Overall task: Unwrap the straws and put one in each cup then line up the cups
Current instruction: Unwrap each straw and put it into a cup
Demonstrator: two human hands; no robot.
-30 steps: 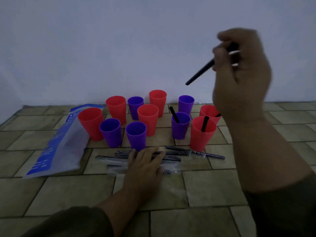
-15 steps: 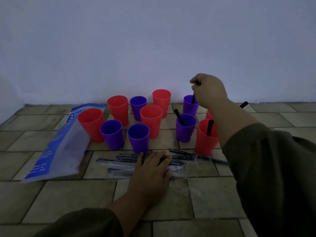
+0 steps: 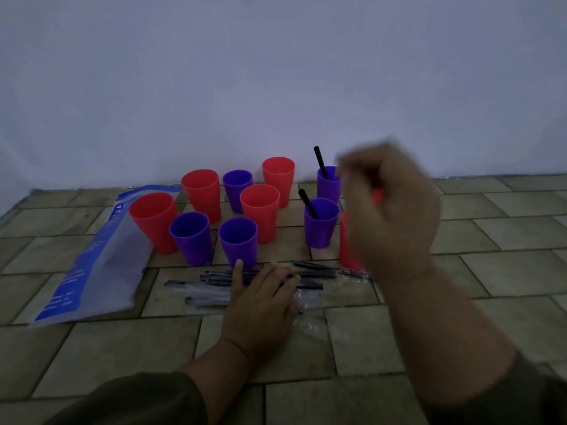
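Several red and purple cups stand in a cluster on the tiled floor. A black straw (image 3: 320, 161) leans in the back purple cup (image 3: 327, 187). Another straw (image 3: 307, 204) stands in the nearer purple cup (image 3: 320, 225). My right hand (image 3: 389, 210) hovers blurred in front of the right-hand cups, fingers curled, with nothing visible in it. It hides most of a red cup (image 3: 346, 243). My left hand (image 3: 260, 299) lies flat with straight fingers on the pile of wrapped straws (image 3: 214, 279) in front of the cups.
A blue and white plastic bag (image 3: 92, 262) lies at the left beside a red cup (image 3: 153, 219). Clear empty wrappers (image 3: 310, 325) lie just right of my left hand. A pale wall rises right behind the cups.
My right hand carried a black straw down into the back purple cup, let go of it, and has pulled back toward me. My left hand stayed on the wrapped straws.
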